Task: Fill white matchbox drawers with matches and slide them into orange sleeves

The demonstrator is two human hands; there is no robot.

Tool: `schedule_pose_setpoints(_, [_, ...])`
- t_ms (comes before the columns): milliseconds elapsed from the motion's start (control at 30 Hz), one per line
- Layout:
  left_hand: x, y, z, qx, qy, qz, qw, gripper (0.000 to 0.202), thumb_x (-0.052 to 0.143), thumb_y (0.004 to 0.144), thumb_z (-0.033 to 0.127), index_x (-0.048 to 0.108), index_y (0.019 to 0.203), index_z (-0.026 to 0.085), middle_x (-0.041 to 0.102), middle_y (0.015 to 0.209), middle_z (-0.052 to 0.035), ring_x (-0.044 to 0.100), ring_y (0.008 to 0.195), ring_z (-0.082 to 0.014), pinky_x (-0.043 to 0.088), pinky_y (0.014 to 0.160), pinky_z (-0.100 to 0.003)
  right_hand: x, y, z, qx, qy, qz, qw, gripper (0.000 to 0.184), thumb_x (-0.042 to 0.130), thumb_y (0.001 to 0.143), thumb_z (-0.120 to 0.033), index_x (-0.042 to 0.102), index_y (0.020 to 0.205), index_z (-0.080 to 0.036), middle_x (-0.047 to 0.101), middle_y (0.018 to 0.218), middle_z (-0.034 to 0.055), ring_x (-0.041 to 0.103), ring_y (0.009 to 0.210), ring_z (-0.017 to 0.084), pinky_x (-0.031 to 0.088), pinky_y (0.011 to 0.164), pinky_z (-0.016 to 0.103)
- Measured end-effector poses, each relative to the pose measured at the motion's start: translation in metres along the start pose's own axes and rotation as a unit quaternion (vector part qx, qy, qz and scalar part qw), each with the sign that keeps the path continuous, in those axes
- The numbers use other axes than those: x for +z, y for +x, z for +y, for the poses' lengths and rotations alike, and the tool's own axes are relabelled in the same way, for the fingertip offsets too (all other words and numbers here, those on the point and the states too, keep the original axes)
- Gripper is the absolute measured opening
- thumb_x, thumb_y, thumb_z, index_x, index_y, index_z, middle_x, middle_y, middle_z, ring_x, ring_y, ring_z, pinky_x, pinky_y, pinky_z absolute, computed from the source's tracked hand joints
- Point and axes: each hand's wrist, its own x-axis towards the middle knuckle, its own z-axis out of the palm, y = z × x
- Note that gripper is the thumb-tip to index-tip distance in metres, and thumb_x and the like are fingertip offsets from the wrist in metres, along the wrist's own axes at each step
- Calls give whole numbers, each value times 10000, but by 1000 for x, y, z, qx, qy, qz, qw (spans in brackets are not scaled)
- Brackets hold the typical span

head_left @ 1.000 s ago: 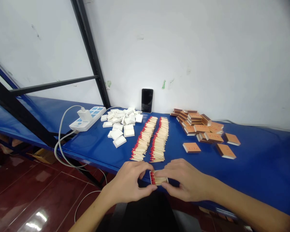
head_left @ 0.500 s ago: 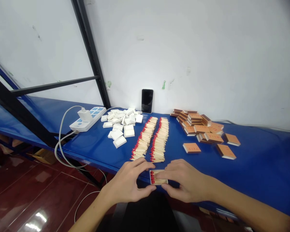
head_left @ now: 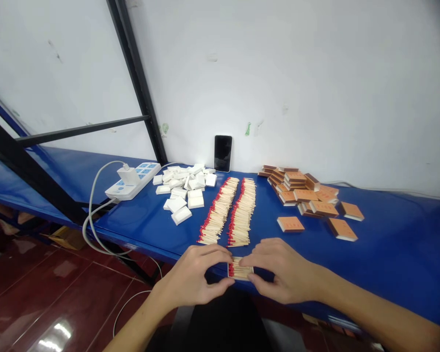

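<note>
While the tray [head_left: 242,279] is held at the front edge of the table [head_left: 374,266], matches [head_left: 238,271] fill it, red heads leftward. The index finger of the left hand [head_left: 196,276], raised half a second ago, meets the far left corner again, so it and the thumb pinch that end. The right hand [head_left: 281,270] pinches the other end, its index drawn back, baring more matches; the load looks level and steadied. Farther back lie two match rows [head_left: 241,217], white trays [head_left: 181,215] left, orange boxes [head_left: 322,209] right.

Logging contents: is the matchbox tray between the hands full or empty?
Not empty: red-headed matches lie inside the matchbox tray; whether completely full, I cannot tell.
</note>
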Motion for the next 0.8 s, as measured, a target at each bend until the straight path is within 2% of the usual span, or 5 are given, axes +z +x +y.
schedule_pose_setpoints(433, [3, 0, -3, 16, -5, 26, 1000, 166, 695, 907, 205, 705, 1072, 190, 744, 1089, -74, 718, 971, -176, 565, 876, -257, 2, -1, 0, -5, -9, -13, 1000, 232, 507, 908, -203, 715, 1013, -192, 645, 666, 14, 538, 581, 143, 312, 588, 288])
schedule_pose_setpoints(533, [2, -1, -4, 19, -2, 30, 999, 189, 703, 922, 230, 719, 1108, 195, 737, 1127, -86, 720, 989, -182, 567, 892, -264, 3, -2, 3, -36, -24, 36, 998, 232, 508, 911, -186, 688, 1058, -180, 651, 681, 12, 529, 579, 144, 322, 587, 289])
schedule_pose_setpoints(633, [1, -1, -5, 17, 3, 20, 1000, 167, 692, 942, 256, 734, 1094, 201, 734, 1135, -91, 724, 981, -189, 569, 884, -274, -5, -2, 12, -58, -110, 104, 987, 185, 484, 927, -169, 666, 959, -169, 596, 648, 15, 482, 582, 159, 317, 586, 304])
schedule_pose_setpoints(733, [0, -1, -4, 12, 7, 17, 1000, 160, 692, 944, 267, 744, 1079, 197, 736, 1131, -90, 727, 975, -191, 565, 883, -274, -22, -2, 25, 22, -266, 102, 958, 192, 463, 927, -151, 628, 830, -173, 574, 717, 60, 494, 693, 206, 345, 659, 337])
schedule_pose_setpoints(800, [0, 0, -4, 11, 7, 22, 1000, 166, 695, 942, 267, 744, 1084, 195, 736, 1132, -88, 726, 983, -190, 562, 890, -272, -34, -3, 36, 105, -350, 75, 928, 187, 454, 939, -180, 619, 852, -165, 601, 842, 107, 536, 816, 254, 368, 726, 367])
